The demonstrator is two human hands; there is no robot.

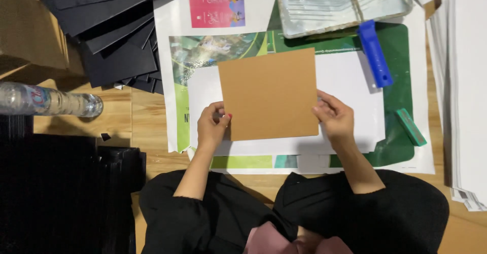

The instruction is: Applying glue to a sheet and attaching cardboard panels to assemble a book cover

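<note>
Viewpoint: head camera, looking straight down at a person seated on a wooden floor, legs in black cloth at the bottom of the frame.

Left hand: closed on the lower left edge of a brown cardboard square, fingers curled over the edge.

Right hand: pinching the right edge of the same square, thumb on top, fingers underneath as far as can be seen.

Brown cardboard square: centre of the frame, held flat or slightly raised over a white sheet; whether it touches the sheet cannot be told. Its visible face is bare, with no covering or marks.

White sheet: lies on a printed green poster spread as a work surface.

Tray: upper centre right, a pale, smeared tray with a blue-handled tool running out of it onto the poster.

Small green tool: right of the right hand, a green block lying on the poster.

Stacks: black boards fanned at upper left; more black sheets piled at lower left; a pile of white sheets along the right edge.

Bottle: clear plastic bottle lying on its side at the left edge.

Progress: the square appears untouched by glue or wrap and is only being positioned; the full stacks suggest most pieces remain unprocessed.
</note>
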